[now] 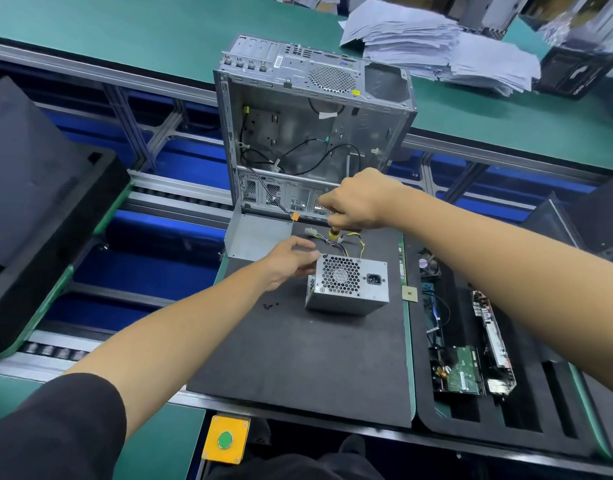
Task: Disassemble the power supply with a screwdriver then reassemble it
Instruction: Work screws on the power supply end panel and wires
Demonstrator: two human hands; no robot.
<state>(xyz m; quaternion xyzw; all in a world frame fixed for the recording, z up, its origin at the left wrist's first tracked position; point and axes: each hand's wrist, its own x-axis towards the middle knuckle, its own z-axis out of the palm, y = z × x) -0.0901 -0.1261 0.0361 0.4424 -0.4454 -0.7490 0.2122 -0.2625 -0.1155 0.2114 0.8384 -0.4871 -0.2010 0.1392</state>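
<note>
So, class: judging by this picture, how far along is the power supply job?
Done: the power supply sits outside the computer case on the black mat, loose screws beside it. In hand: the left hand touches the unit; the right hand holds the screwdriver. Left: its housing looks closed, so opening and reassembly remain.

Power supply stands on the mat, just right of the left hand and below and nearer than the right hand. Its cables run between the two hands. Loose screws lie on the mat just before the left hand. Open computer case stands behind both hands; a metal panel lies just behind the left hand. A tray of parts lies right of the mat, under the right forearm. Paper stacks lie on the desk far behind.
</note>
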